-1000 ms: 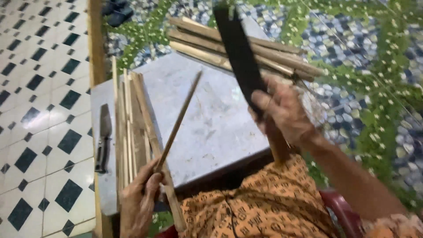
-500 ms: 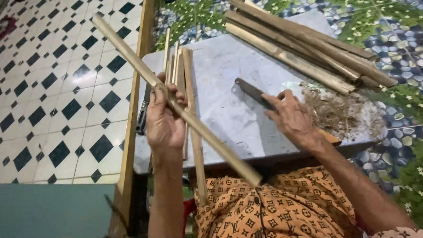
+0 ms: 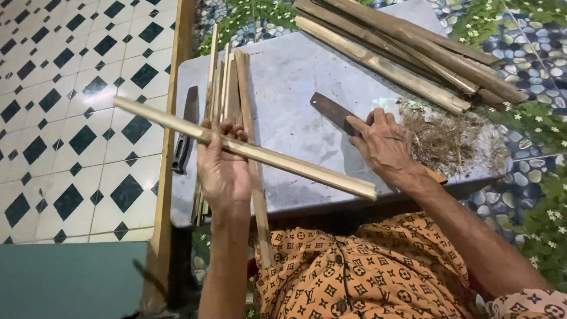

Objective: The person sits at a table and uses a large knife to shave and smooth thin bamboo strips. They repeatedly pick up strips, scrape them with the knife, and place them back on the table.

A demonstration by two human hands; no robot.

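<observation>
The left hand (image 3: 223,171) holds a long bamboo stick (image 3: 248,150) up over the desk (image 3: 283,77), fingers closed around it. The right hand (image 3: 387,147) presses a big knife (image 3: 333,112) flat on the desk, fingers wrapped on its handle. The stick could slip or swing, because only one hand holds it near the middle.
</observation>
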